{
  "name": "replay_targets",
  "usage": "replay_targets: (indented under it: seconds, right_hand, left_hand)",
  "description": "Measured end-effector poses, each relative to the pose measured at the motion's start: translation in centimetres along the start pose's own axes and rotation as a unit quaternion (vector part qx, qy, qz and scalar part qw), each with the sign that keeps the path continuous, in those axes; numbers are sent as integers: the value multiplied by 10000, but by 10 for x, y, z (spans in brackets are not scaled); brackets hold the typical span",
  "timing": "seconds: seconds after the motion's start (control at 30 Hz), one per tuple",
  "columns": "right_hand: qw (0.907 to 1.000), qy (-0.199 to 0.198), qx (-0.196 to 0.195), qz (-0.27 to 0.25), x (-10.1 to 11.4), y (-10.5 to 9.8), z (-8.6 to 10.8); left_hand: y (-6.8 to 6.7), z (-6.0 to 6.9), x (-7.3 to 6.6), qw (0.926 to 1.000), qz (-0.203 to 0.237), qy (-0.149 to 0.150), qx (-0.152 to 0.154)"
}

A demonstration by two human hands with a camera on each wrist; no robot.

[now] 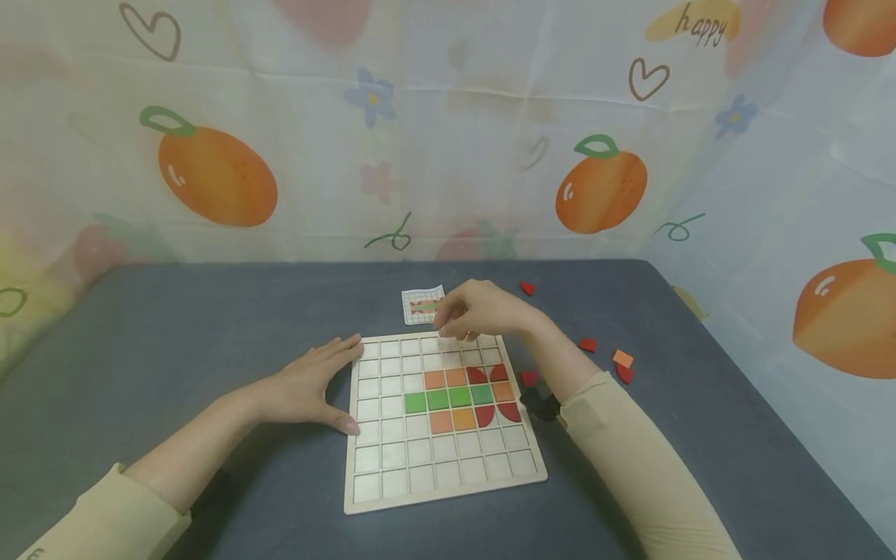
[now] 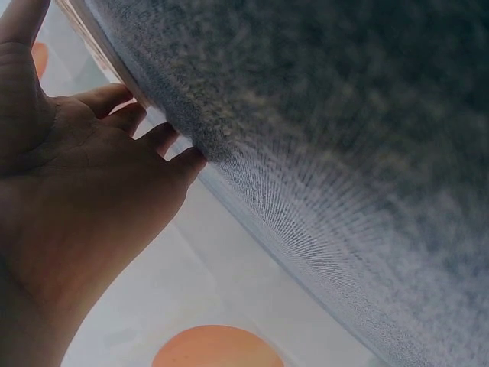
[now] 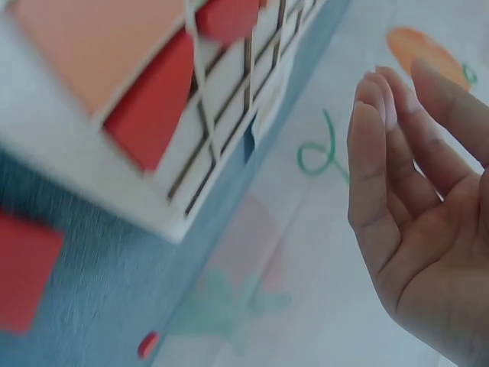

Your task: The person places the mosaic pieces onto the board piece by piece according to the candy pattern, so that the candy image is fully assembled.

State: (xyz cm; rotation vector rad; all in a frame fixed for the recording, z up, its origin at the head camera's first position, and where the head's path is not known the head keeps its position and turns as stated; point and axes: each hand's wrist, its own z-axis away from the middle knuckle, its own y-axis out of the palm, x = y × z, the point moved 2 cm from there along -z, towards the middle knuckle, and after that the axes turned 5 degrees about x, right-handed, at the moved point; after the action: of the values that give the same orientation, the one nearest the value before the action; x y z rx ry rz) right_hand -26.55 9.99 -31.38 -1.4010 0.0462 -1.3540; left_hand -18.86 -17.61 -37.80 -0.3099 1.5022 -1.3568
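A pale wooden grid board [image 1: 395, 482] lies flat on the dark table. On it sit a row of green squares [image 1: 438, 399], several orange squares [image 1: 442, 422] and red curved-edged pieces [image 1: 484, 417]. My left hand [image 1: 301, 385] rests at the board's left edge with its fingers spread; in the left wrist view its fingertips reach the board's side. Above the far edge, near a small printed pattern card [image 1: 420, 306], hovers my right hand [image 1: 483, 309]. Its fingers [image 3: 367, 168] are loosely bent, and I see nothing between them in the right wrist view.
Loose red pieces [image 1: 588, 344] lie right of the board, one [image 1: 528, 288] farther back. An orange square [image 1: 622, 358] overlaps another red piece [image 1: 624, 374]. One red piece [image 1: 530, 378] is beside the board's right edge. A fruit-printed curtain [image 1: 448, 140] hangs behind the table.
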Motion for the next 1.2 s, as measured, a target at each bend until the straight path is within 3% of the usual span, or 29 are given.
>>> replay_targets:
  seconds: [0.23, 0.4, 0.77, 1.0, 1.2]
  right_hand:
    - [9985, 252, -429, -215, -21, -22, 17]
    - [9974, 473, -511, -200, -41, -32, 28]
    - [9980, 574, 11, -248, -83, -33, 49]
    - [9958, 724, 339, -451, -97, -30, 56]
    - [9960, 564, 494, -483, -104, -29, 59]
  left_hand:
    - [0, 0, 1, 10000, 29, 41, 16]
    - [0, 0, 1, 10000, 19, 44, 3]
    - [0, 1, 0, 10000, 63, 41, 22]
    - [-1, 1, 0, 10000, 59, 29, 15]
    - [-1, 3, -1, 10000, 79, 16, 32]
